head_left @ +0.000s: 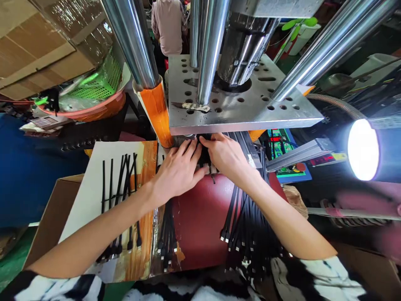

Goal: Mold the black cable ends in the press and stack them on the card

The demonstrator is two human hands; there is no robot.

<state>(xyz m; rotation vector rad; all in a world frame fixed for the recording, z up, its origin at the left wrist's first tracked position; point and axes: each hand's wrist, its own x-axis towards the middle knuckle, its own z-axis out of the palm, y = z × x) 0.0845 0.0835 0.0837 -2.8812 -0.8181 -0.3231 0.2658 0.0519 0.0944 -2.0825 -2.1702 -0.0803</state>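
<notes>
Beneath the steel press plate (pixel 244 119), both hands work at the dark tooling. My left hand (pixel 180 169) lies palm down with fingers stretched forward and its thumb pointing right, near a short black cable end (pixel 213 179). My right hand (pixel 226 156) reaches in from the right, fingers curled together at the dark parts; what they hold is hidden. Black cables with USB-type plugs (pixel 242 230) hang in a thick bundle below my right forearm. A smaller bundle of black cables (pixel 167 234) lies under my left wrist. More black cables (pixel 120 188) rest on a white board (pixel 84 184) at left.
Steel columns (pixel 131 46) and an orange-wrapped post (pixel 155 110) stand around the press. A bright lamp (pixel 363 149) glows at right, near a green control panel (pixel 282 146). A basket (pixel 103 81) and cardboard boxes (pixel 37 46) are at left. Another person (pixel 169 27) is behind.
</notes>
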